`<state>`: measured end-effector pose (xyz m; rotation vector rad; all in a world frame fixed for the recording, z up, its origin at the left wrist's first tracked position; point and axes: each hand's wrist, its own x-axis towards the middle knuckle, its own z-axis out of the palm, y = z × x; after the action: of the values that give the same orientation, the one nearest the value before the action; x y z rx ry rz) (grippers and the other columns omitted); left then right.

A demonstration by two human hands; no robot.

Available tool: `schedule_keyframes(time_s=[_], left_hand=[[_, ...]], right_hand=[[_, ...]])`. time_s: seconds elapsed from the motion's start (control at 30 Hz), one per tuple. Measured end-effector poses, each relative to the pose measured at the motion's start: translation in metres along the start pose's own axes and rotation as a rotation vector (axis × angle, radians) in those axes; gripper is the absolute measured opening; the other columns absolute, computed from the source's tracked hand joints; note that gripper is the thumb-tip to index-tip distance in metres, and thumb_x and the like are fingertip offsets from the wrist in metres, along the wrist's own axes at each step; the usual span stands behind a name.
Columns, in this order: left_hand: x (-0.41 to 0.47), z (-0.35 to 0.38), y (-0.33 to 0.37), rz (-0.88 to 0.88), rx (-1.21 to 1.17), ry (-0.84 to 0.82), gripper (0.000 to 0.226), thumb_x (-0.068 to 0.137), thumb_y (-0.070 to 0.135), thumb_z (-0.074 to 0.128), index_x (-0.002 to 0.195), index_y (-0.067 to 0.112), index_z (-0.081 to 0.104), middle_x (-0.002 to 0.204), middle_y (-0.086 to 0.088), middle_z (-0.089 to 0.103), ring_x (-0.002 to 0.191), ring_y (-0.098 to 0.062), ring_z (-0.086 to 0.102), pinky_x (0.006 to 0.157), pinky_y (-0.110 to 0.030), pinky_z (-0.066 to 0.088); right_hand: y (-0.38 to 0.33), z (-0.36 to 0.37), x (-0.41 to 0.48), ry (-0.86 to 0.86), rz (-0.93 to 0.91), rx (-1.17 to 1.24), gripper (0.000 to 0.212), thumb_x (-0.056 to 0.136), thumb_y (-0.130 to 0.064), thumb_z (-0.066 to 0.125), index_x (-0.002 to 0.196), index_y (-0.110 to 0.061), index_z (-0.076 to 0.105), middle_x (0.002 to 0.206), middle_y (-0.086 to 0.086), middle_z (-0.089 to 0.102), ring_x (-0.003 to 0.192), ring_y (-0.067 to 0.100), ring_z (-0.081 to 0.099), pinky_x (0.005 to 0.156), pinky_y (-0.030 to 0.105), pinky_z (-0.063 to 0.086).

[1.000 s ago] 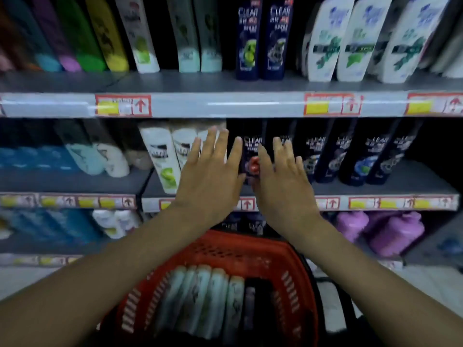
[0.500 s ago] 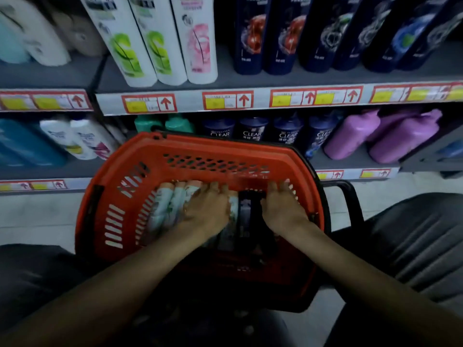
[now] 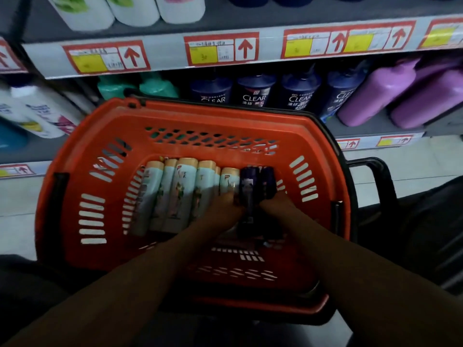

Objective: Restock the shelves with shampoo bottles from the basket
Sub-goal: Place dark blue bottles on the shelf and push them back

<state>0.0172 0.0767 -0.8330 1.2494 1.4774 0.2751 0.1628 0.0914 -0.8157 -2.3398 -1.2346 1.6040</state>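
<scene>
Both hands sit deep in the basket, flanking two dark purple plastic shampoo bottles (image 3: 256, 184) that lie side by side at the right end of the row. Left hand (image 3: 225, 209) presses against the left dark bottle's near part, fingers curled, apparently gripping it; right hand (image 3: 274, 205) touches the right one the same way, though blur keeps me from confirming a full wrap on either. Likely reason for the two-handed reach: taking one bottle per hand to shelve a pair in one go.

Bottles lie flat, caps toward the far wall, packed in a row so they don't roll. Just left of the dark pair, touching, are about five pale mint plastic bottles with tan caps (image 3: 175, 194), same orientation, untouched.

All of this sits on the floor of the orange slotted plastic shopping basket (image 3: 75, 196), its black handle (image 3: 375, 176) folded out to the right. Basket appears to rest on the person's lap, near the shelving, so the reach is short.

Far side: grey metal shelf edge with red-and-yellow price tags (image 3: 220, 48). Below it, navy CLEAR shampoo bottles (image 3: 255, 92) stand upright, probably the matching slot for the dark pair. Purple pump bottles (image 3: 375, 93) far right, teal caps (image 3: 135, 85) far left. Most stock not yet shelved.
</scene>
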Motion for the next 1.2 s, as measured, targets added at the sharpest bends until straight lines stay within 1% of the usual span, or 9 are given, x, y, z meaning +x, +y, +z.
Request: schedule_keyframes(time_s=[0.07,0.23,0.37,0.47,0.6,0.77,0.9,1.03,1.2], left_hand=[[0.002,0.002,-0.001,-0.021,-0.086,-0.048,0.012,0.086,0.012,0.062,0.089,0.024,0.064,0.090,-0.004,0.063,0.078,-0.011,0.059,0.068,-0.021,0.047],[0.003,0.005,-0.003,-0.196,-0.543,-0.117,0.028,0.087,-0.002,0.056,0.111,0.012,0.063,0.099,-0.010,0.069,0.087,-0.017,0.067,0.069,-0.023,0.058],[0.001,-0.002,-0.007,-0.269,-0.677,-0.087,0.032,0.090,0.002,0.056,0.122,0.007,0.059,0.114,-0.015,0.068,0.108,-0.030,0.063,0.097,-0.048,0.049],[-0.002,-0.013,-0.006,-0.276,-0.738,-0.066,0.028,0.091,-0.004,0.052,0.116,0.004,0.061,0.106,-0.016,0.069,0.100,-0.031,0.065,0.090,-0.048,0.052],[-0.018,-0.029,0.004,-0.167,-0.748,-0.144,0.035,0.090,-0.010,0.046,0.118,0.004,0.060,0.108,-0.015,0.068,0.100,-0.029,0.064,0.085,-0.040,0.052],[-0.048,-0.057,0.026,-0.040,-0.713,-0.152,0.038,0.087,-0.012,0.047,0.124,-0.003,0.056,0.112,-0.017,0.067,0.099,-0.027,0.065,0.087,-0.035,0.052],[-0.072,-0.079,0.052,0.033,-0.885,-0.206,0.042,0.080,-0.015,0.049,0.113,0.009,0.061,0.108,-0.008,0.068,0.092,-0.019,0.069,0.069,-0.032,0.056],[-0.101,-0.100,0.093,0.159,-0.795,-0.161,0.049,0.072,-0.005,0.065,0.117,0.013,0.063,0.122,-0.007,0.064,0.106,-0.023,0.065,0.078,-0.034,0.055],[-0.132,-0.130,0.143,0.299,-0.726,-0.024,0.044,0.083,-0.007,0.062,0.121,0.014,0.059,0.123,-0.008,0.065,0.109,-0.024,0.065,0.078,-0.035,0.056]], right_hand=[[-0.002,0.002,0.000,-0.042,0.066,0.251,0.024,0.084,-0.003,0.063,0.105,-0.014,0.058,0.089,0.005,0.062,0.076,0.016,0.058,0.056,0.021,0.047],[-0.011,-0.003,-0.001,-0.270,0.259,0.484,0.015,0.087,-0.011,0.056,0.102,-0.010,0.057,0.096,0.010,0.061,0.087,0.024,0.059,0.062,0.034,0.050],[-0.016,-0.012,-0.007,-0.343,0.197,0.419,0.005,0.088,-0.010,0.056,0.092,-0.013,0.056,0.098,0.011,0.061,0.089,0.025,0.058,0.064,0.034,0.049],[-0.016,-0.018,-0.015,-0.433,0.141,0.548,0.010,0.092,-0.005,0.054,0.087,-0.011,0.061,0.078,0.006,0.070,0.076,0.021,0.063,0.060,0.033,0.050],[-0.020,-0.031,-0.029,-0.544,0.011,0.632,0.016,0.093,0.001,0.050,0.100,-0.008,0.061,0.088,0.004,0.068,0.078,0.017,0.065,0.066,0.028,0.053],[-0.034,-0.056,-0.058,-0.423,-0.119,0.391,0.029,0.087,-0.009,0.065,0.115,-0.010,0.062,0.106,0.003,0.070,0.092,0.014,0.065,0.076,0.026,0.047],[-0.050,-0.077,-0.086,-0.396,-0.203,0.524,0.033,0.081,0.003,0.069,0.098,-0.024,0.060,0.071,-0.010,0.074,0.070,0.008,0.065,0.068,0.031,0.046],[-0.074,-0.098,-0.120,-0.372,-0.408,0.559,0.036,0.079,0.004,0.071,0.110,-0.013,0.066,0.096,0.001,0.076,0.082,0.015,0.072,0.056,0.028,0.053],[-0.111,-0.126,-0.165,-0.289,-0.578,0.608,0.041,0.076,0.009,0.072,0.110,-0.011,0.063,0.102,0.003,0.074,0.088,0.014,0.072,0.070,0.028,0.057]])
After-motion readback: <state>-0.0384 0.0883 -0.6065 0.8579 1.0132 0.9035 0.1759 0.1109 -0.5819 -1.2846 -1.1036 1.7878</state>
